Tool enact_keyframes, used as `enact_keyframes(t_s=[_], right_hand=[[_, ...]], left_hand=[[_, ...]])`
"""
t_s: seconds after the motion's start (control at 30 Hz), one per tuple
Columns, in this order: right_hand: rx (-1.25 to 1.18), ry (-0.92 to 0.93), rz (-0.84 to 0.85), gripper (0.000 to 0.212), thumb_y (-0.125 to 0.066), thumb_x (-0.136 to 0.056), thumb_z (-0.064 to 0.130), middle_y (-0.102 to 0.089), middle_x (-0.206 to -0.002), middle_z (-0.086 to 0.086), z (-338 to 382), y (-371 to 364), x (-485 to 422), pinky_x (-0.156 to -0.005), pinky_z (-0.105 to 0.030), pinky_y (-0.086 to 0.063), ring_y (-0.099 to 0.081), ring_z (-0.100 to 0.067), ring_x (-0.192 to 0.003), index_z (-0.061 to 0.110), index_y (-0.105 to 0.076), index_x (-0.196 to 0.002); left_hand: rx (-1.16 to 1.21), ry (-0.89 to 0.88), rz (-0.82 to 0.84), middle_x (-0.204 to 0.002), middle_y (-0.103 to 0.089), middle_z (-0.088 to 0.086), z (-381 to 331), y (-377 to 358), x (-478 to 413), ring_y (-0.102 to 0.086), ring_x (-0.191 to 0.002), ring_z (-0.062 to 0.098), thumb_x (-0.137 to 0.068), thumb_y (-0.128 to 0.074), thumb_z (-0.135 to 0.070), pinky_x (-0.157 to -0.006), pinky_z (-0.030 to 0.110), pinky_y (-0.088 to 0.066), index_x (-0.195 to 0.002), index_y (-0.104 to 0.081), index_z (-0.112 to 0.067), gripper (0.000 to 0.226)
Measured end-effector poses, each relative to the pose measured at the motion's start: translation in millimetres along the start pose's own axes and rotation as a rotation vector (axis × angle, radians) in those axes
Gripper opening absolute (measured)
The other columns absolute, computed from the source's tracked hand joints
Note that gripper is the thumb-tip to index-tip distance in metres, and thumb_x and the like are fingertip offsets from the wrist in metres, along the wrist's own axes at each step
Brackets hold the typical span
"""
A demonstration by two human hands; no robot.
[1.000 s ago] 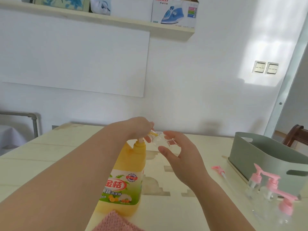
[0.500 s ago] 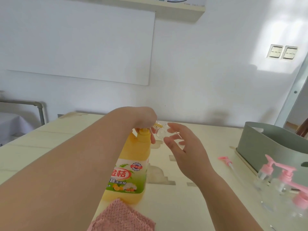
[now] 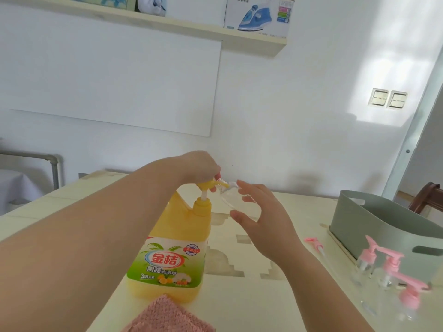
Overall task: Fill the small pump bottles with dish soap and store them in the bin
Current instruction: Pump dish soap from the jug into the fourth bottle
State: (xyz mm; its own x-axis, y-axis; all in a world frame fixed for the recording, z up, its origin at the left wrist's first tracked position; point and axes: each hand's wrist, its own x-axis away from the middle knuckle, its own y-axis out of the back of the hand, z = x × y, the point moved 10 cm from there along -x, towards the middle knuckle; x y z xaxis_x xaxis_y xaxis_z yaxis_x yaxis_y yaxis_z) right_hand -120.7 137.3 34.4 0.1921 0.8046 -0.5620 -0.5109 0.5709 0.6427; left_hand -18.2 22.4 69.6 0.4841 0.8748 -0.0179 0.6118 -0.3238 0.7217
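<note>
A big yellow dish soap bottle (image 3: 172,250) stands on the table with its pump head raised on a white stem. My left hand (image 3: 201,166) rests on top of the pump head, fingers curled over it. My right hand (image 3: 261,219) holds a small clear bottle (image 3: 231,196) without a cap, tilted with its mouth at the pump's spout. A loose pink pump cap (image 3: 315,244) with its tube lies on the table to the right. Three clear small bottles with pink pumps (image 3: 386,269) stand in front of the grey-green bin (image 3: 364,221).
A pink knitted cloth (image 3: 167,316) lies at the near edge, in front of the soap bottle. A wooden chair (image 3: 429,195) shows behind the bin. A wall shelf with boxes hangs high above the pale table (image 3: 251,305).
The pump head has come up from its pressed-down position, showing the white stem, with my left hand still on it. The camera has tilted up a little. My right hand keeps the small bottle at the spout.
</note>
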Motion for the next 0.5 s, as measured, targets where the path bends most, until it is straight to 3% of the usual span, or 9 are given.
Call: enact_keyframes(t_s=[0.07, 0.17, 0.3, 0.37, 0.5], right_hand=[[-0.023, -0.015, -0.022, 0.056, -0.068, -0.087, 0.030, -0.052, -0.117, 0.030, -2.3, -0.1, 1.1, -0.084, -0.006, -0.035, -0.050, 0.011, -0.108, 0.043, -0.043, -0.136], [-0.098, -0.058, -0.058, 0.053, -0.071, -0.085, 0.029, -0.055, -0.114, 0.032, -7.8, -0.5, 4.3, -0.090, -0.018, -0.042, -0.052, 0.012, -0.104, 0.051, -0.044, -0.123], [-0.143, -0.077, -0.067, 0.037, -0.073, -0.082, 0.027, -0.058, -0.110, 0.033, -14.2, -4.7, 7.8, -0.090, -0.024, -0.045, -0.055, 0.009, -0.101, 0.046, -0.049, -0.102], [-0.154, -0.082, -0.068, 0.035, -0.073, -0.082, 0.027, -0.057, -0.110, 0.033, -16.6, -6.2, 9.5, -0.089, -0.023, -0.045, -0.056, 0.008, -0.100, 0.045, -0.050, -0.101], [-0.165, -0.095, -0.069, 0.036, -0.073, -0.082, 0.026, -0.057, -0.111, 0.033, -20.4, -10.1, 12.6, -0.087, -0.026, -0.047, -0.056, 0.007, -0.101, 0.047, -0.050, -0.100]], left_hand=[[-0.133, 0.035, 0.085, -0.106, -0.068, 0.006, 8.8, -8.7, 0.4, -0.065, -0.098, 0.024, -0.102, -0.033, -0.019, -0.073, 0.022, -0.047, -0.106, -0.060, -0.007, 0.030], [-0.172, 0.062, 0.145, -0.094, -0.063, 0.006, 22.2, -17.3, -4.4, -0.065, -0.085, 0.027, -0.098, -0.036, -0.019, -0.080, 0.034, -0.048, -0.093, -0.058, -0.013, 0.023], [-0.203, 0.062, 0.151, -0.099, -0.060, 0.006, 26.4, -21.4, -7.6, -0.061, -0.068, 0.022, -0.093, -0.037, -0.011, -0.073, 0.033, -0.050, -0.082, -0.056, -0.012, 0.023], [-0.265, 0.057, 0.129, -0.084, -0.054, 0.003, 26.3, -23.0, -6.0, -0.055, -0.064, 0.020, -0.094, -0.034, -0.011, -0.077, 0.035, -0.046, -0.073, -0.051, -0.013, 0.026], [-0.379, 0.061, 0.055, -0.089, -0.052, 0.009, 22.8, -24.8, -6.8, -0.048, -0.078, 0.021, -0.097, -0.031, -0.012, -0.081, 0.033, -0.043, -0.075, -0.046, -0.015, 0.027]])
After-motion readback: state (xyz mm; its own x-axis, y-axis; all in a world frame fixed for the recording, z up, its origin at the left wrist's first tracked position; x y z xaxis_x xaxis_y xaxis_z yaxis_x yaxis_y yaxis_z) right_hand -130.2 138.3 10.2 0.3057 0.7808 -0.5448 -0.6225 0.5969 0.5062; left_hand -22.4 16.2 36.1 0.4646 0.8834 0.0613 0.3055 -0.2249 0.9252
